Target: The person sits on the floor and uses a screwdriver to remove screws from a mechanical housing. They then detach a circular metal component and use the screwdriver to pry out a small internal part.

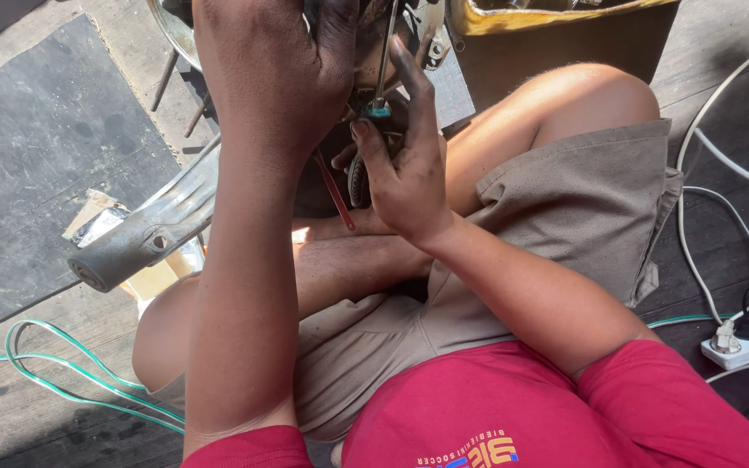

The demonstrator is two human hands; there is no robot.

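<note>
Between right hand [405, 169] fingers, screwdriver [383, 65], upright

Your right hand [405, 169] holds a slim screwdriver with a bare steel shaft and a teal collar above a dark grip [381, 95]. It stands nearly upright, the shaft running up past your raised forefinger to the top edge of the view, where its tip is hidden among grey metal machine parts [422, 35]. The dark grip sits low in your greasy palm, mostly covered by your curled fingers. Your left hand [275, 69] is closed around those same metal parts just beside the shaft, so their shape cannot be told. A thin red rod [335, 192] slants down between your two wrists.
</note>
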